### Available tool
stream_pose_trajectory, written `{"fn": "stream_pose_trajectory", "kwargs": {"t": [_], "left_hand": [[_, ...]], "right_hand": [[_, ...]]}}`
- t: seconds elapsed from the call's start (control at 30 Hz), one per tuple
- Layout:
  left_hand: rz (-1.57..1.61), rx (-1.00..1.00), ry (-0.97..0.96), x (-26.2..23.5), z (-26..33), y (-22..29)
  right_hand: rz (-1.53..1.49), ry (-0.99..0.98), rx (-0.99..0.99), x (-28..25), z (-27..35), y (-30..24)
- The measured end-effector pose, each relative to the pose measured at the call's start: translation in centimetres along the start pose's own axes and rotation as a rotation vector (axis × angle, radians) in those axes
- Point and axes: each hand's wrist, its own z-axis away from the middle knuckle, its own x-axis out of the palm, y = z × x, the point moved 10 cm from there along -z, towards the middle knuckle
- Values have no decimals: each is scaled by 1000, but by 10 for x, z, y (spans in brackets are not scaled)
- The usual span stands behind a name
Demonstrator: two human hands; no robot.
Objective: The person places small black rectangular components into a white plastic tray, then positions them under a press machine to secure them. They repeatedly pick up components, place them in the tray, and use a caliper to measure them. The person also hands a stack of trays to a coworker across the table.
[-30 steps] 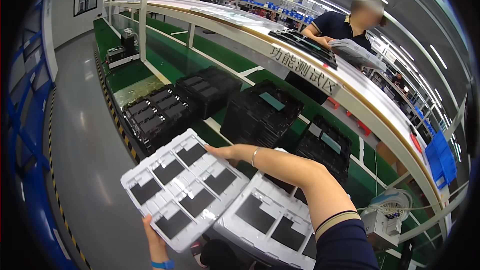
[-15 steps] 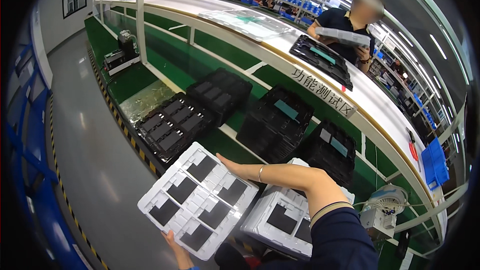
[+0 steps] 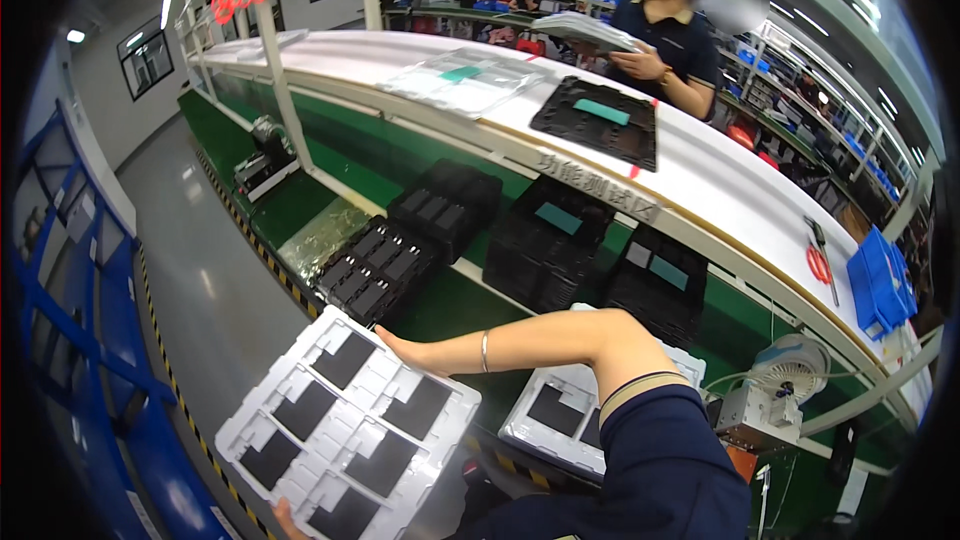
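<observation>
At my far left stands a blue rack, with grey floor beside it. My left hand shows only by its fingertips at the bottom of the view, gripping the near left edge of a white tray. I hold that tray tilted in front of me, above the floor, with six dark rectangular pieces in its compartments. Just beyond it sits a stack of black trays on the green shelf. My right hand grasps the tray's far right edge, though the fingers are mostly hidden, probably tucked underneath. Past my bangle, a stack of black trays with a teal strip rests under the bench, and a second white tray lies partly behind my arm. On the bench lies a black tray; across it, a co-worker holds pale trays. Farthest right are a fan and a blue bin.
</observation>
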Motion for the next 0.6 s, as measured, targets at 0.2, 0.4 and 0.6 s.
{"fn": "stream_pose_trajectory", "kwargs": {"t": [0.2, 0.4, 0.6], "left_hand": [[-6, -3, -261, 118, -9, 86], [79, -111, -669, 334, 18, 71], [99, -225, -975, 476, 60, -2]], "right_hand": [[55, 89, -176, -14, 116, -108], [247, 461, -307, -83, 327, -173], [333, 854, -323, -158, 531, -187]]}}
